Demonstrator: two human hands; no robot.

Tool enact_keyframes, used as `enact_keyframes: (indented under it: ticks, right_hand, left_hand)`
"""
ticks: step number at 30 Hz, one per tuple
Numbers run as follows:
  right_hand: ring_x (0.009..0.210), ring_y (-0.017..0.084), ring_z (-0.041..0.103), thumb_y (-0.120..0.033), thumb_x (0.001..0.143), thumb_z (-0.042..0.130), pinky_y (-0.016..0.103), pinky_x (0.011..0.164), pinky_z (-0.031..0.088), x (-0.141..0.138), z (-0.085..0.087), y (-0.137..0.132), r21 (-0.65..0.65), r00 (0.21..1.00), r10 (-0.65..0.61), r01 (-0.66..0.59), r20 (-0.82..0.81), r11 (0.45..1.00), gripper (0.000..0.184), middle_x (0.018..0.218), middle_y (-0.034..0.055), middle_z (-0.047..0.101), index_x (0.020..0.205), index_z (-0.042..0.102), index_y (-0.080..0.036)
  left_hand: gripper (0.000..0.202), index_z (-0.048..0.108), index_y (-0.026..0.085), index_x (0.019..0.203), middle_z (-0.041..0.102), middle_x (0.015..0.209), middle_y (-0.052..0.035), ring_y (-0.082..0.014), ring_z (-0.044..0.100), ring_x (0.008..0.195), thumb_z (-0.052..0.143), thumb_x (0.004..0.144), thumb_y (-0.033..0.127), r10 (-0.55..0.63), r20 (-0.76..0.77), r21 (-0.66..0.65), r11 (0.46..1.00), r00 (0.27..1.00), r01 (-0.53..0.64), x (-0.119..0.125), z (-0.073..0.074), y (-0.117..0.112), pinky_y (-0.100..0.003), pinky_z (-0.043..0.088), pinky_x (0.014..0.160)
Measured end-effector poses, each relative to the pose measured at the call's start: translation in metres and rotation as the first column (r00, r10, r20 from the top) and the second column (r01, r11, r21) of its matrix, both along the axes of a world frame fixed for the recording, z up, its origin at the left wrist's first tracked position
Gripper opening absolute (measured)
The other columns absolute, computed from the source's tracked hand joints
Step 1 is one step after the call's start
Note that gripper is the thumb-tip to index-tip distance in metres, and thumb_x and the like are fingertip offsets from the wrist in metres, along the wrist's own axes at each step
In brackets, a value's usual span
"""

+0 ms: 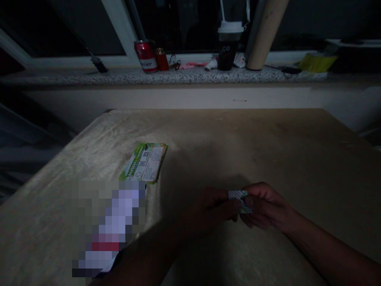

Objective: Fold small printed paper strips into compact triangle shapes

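Between my two hands is a small printed paper piece point(238, 194), white with dark lettering and some green and blue. My left hand point(218, 204) pinches its left side, thumb on top. From the other side, my right hand point(264, 204) grips its right edge between thumb and fingers. Both hands are above the table, right of its middle, and dim light hides the finer detail of the piece. Farther left on the table lies a stack of green and white printed cards point(145, 163) with small square codes on top.
A pixelated, blurred object point(119, 222) lies on the cloth-covered table point(268, 135) beside my left forearm. Along the stone windowsill point(184, 78) stand a red can point(145, 57), a red lighter-like item point(161, 59), a lidded black cup point(228, 49), a cardboard tube point(266, 35) and a yellow item point(317, 62).
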State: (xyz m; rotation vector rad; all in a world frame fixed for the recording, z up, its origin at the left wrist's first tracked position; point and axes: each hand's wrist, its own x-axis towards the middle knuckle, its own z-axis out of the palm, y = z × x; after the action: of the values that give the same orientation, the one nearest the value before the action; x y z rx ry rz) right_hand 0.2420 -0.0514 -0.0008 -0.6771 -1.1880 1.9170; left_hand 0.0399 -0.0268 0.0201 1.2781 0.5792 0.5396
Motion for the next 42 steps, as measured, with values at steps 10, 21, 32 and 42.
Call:
enact_keyframes:
  ticks: [10,21,32,42]
  right_hand:
    - [0.09,0.019,0.063,-0.016,0.091,0.065,0.03,0.076,0.053,0.003,0.013,0.007,0.79,0.73,-0.589,0.113,0.345,0.603,0.029,0.099,0.0077,0.065,0.119,0.06,-0.018]
    - [0.061,0.013,0.059,-0.017,0.099,0.058,0.025,0.054,0.045,0.001,0.026,0.005,0.844,0.729,-0.569,-0.024,0.381,0.535,0.015,0.073,0.0034,0.064,0.088,0.068,-0.015]
    - [0.053,0.009,0.048,-0.044,0.095,0.065,0.023,0.051,0.039,0.004,0.016,0.003,0.261,0.889,-0.024,-0.109,0.457,0.959,0.039,0.058,-0.0014,0.056,0.072,0.068,-0.013]
    - [0.049,0.009,0.05,-0.046,0.089,0.073,0.022,0.049,0.041,0.007,0.013,0.006,0.129,0.957,-0.023,-0.015,0.289,0.992,0.039,0.054,-0.0003,0.059,0.067,0.07,-0.014]
  left_hand:
    - [0.04,0.051,0.019,0.064,0.034,0.047,0.0101,-0.0059,0.028,0.04,0.074,0.077,0.048,0.188,0.142,-0.419,0.901,0.972,-0.114,0.005,-0.002,0.006,-0.023,0.027,0.044]
    - [0.057,0.043,0.021,0.055,0.035,0.05,0.0051,-0.0106,0.033,0.048,0.044,0.092,0.065,0.258,-0.293,0.15,0.963,0.921,-0.222,-0.006,0.012,0.008,-0.028,0.023,0.049]
    - [0.036,0.063,0.017,0.074,0.05,0.062,0.003,-0.0098,0.043,0.054,0.048,0.103,0.031,0.142,-0.268,0.713,0.694,0.953,0.097,-0.013,0.014,0.009,-0.025,0.03,0.057]
    - [0.037,0.062,0.016,0.073,0.053,0.061,0.003,-0.0103,0.045,0.055,0.063,0.089,0.049,0.214,-0.228,0.21,0.963,0.95,-0.167,-0.004,0.007,0.007,-0.022,0.033,0.051]
